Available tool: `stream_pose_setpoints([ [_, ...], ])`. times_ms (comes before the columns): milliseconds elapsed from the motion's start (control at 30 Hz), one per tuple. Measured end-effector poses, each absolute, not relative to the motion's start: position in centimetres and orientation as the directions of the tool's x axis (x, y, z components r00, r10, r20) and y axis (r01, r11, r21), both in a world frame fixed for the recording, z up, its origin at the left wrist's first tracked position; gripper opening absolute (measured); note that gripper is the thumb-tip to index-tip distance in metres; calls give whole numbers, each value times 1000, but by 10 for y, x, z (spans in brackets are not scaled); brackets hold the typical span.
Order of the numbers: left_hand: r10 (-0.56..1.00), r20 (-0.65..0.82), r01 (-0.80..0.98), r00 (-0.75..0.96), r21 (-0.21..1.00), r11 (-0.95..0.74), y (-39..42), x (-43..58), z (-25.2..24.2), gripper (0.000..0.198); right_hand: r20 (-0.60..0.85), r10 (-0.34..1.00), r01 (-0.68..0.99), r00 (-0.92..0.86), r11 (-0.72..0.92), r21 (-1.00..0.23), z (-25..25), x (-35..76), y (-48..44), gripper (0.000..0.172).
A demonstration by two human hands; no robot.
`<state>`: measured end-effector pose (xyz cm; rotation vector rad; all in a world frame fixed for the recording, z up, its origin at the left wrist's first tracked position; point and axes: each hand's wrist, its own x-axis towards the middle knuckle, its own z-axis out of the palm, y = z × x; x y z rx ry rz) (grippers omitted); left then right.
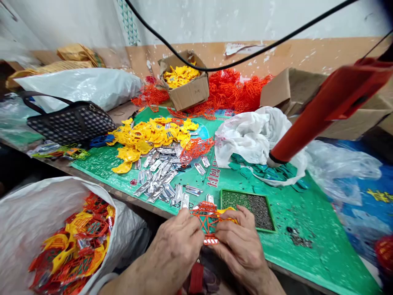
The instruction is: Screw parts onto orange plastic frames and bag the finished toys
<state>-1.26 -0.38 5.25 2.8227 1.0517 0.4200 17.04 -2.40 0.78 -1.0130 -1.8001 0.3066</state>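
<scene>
My left hand (179,233) grips the left side of an orange lattice plastic part (206,219) at the table's front edge. On its other side, my right hand (238,237) is closed on the same part, and a yellow plastic piece (227,210) shows by its fingers. Just beyond my hands lies a loose pile of shiny metal plates (162,174). To the right of them sits a green tray (273,225) holding many tiny dark metal pieces. My fingertips are partly hidden behind the part.
Yellow pieces (147,135) are heaped behind the plates. A white sack (18,213) of orange-and-yellow parts stands at lower left. A red electric screwdriver (310,119) hangs at right over a white bag (245,131) with green pieces. A cardboard box (190,94) and orange lattices (236,90) stand behind.
</scene>
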Motion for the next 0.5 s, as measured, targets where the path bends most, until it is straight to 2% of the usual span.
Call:
stream_pose_setpoints([
  [67, 652, 202, 617, 731, 213, -758, -3, -14, 61, 22, 634, 749, 469, -192, 638, -611, 15, 173, -23, 15],
  [167, 622, -16, 562, 783, 448, -696, -2, -19, 74, 16, 609, 743, 421, -278, 664, -618, 24, 176, -24, 19],
  [267, 576, -133, 518, 807, 629, -580, 2, -21, 81, 17, 587, 737, 404, -335, 675, -617, 26, 175, -24, 26],
  [400, 493, -126, 424, 861, 714, -558, 5, -17, 77, 27, 566, 751, 429, -340, 659, -617, 22, 175, -25, 29],
  [500, 543, -75, 413, 836, 738, -533, 4, -12, 71, 29, 522, 774, 461, -358, 632, -623, 23, 179, -26, 31],
])
